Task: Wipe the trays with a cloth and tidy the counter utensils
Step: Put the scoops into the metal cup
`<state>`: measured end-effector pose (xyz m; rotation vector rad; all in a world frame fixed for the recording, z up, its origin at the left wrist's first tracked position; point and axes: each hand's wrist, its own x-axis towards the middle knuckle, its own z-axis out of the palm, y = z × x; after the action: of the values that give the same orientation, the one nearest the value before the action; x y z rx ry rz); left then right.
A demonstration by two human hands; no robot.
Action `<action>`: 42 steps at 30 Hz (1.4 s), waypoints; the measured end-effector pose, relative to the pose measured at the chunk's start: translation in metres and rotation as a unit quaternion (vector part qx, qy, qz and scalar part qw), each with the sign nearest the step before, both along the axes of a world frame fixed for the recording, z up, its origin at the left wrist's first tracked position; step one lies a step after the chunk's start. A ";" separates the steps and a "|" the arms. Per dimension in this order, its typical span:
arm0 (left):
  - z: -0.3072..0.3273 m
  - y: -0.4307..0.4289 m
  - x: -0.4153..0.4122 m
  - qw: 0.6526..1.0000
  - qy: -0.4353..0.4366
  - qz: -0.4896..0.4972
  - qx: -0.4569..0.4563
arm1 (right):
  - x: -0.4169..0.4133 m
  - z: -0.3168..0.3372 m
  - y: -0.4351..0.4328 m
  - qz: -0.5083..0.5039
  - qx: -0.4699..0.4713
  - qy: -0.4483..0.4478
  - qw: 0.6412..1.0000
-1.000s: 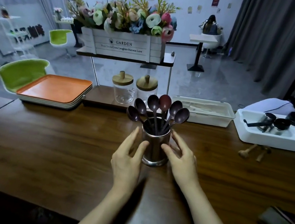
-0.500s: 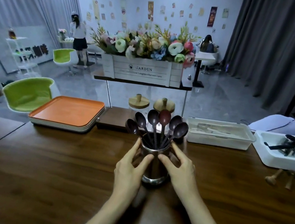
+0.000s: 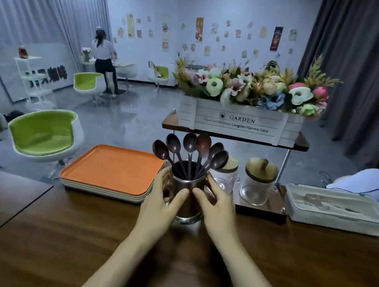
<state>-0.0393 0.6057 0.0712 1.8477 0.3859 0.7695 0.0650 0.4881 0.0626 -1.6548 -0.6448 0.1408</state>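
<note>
Dark brown spoons (image 3: 203, 143), six, bowls up; upright shiny metal cup (image 3: 186, 210)

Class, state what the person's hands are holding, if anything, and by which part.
The left hand and right hand clasp the metal spoon cup by its side wall.

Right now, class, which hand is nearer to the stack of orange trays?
Left. The left hand holds the metal cup on the side facing the stack of orange trays, close to its corner; the right hand holds the cup's opposite side, farther away.
</note>
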 end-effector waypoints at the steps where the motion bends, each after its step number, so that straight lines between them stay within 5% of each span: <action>1: 0.003 0.008 0.004 1.000 -0.003 -0.016 -0.006 | 0.004 0.003 0.009 0.001 0.004 0.001 1.000; 29: 0.005 0.089 0.086 0.994 0.000 -0.095 -0.054 | 0.057 -0.001 0.100 -0.101 0.004 0.014 0.995; 42: -0.007 0.096 0.093 0.995 -0.013 -0.077 -0.060 | 0.061 -0.012 0.109 -0.070 -0.010 0.015 0.997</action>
<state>0.0539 0.7020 0.0640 1.7309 0.2632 0.6512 0.1258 0.5971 0.0504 -1.7088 -0.5044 0.0720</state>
